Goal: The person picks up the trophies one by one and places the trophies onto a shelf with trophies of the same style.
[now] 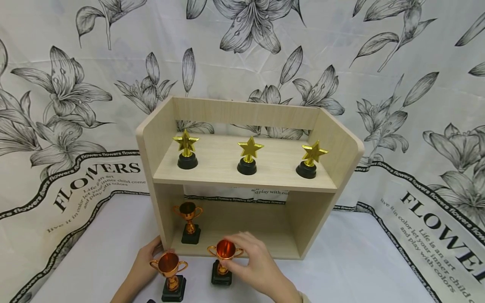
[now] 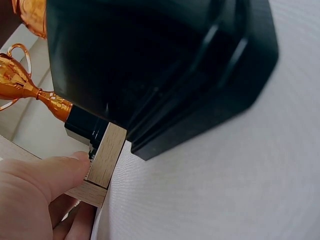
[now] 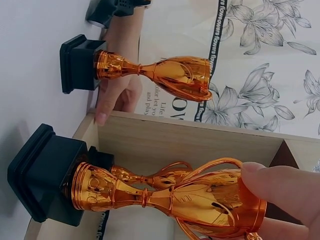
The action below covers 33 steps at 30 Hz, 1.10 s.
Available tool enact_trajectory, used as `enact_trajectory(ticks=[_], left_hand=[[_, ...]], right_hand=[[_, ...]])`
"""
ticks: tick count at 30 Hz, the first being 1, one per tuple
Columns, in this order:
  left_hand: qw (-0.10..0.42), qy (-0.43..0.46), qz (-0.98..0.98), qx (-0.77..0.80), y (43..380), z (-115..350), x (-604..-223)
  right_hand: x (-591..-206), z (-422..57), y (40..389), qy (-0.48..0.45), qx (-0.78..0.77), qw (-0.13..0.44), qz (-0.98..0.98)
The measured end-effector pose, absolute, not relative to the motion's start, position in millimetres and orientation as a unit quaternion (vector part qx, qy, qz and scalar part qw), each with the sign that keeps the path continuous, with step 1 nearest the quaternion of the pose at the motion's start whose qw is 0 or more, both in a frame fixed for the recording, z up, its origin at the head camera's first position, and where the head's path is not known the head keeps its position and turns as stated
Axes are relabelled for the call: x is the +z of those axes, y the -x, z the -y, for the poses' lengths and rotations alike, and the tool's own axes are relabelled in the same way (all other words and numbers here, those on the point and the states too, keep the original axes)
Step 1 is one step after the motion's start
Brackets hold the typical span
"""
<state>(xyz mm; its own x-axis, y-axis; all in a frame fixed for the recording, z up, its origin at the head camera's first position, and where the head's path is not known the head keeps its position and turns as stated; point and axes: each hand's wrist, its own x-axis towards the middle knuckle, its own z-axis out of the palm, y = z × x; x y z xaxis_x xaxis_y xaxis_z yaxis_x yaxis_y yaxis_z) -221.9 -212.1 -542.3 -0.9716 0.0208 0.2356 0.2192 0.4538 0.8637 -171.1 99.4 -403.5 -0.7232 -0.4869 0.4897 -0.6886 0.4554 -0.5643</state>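
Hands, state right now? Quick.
Left hand: holding the shelf at its lower left corner.
Right hand: holding the rightmost cup near its rim.

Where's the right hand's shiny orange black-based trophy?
Head view: the trophy is bottom centre, before the pale wooden shelf, right of another orange trophy by the left hand.

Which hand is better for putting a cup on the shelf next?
Probably the right hand: it pinches a trophy cup near its rim, while the left hand grips the shelf's front corner.
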Motion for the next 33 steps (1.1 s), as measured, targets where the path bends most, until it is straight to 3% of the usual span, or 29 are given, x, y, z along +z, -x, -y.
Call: enact_trajectory(ticks=[18, 33], left_hand=[[0.096, 0.079, 0.843, -0.523, 221, 213, -542], [0.099, 0.080, 0.842, -0.525, 222, 213, -543]], right_hand=[[-402, -99, 184, -0.366, 0.375, 0.174, 0.833], [-397, -101, 195, -0.348, 0.362, 0.177, 0.847]])
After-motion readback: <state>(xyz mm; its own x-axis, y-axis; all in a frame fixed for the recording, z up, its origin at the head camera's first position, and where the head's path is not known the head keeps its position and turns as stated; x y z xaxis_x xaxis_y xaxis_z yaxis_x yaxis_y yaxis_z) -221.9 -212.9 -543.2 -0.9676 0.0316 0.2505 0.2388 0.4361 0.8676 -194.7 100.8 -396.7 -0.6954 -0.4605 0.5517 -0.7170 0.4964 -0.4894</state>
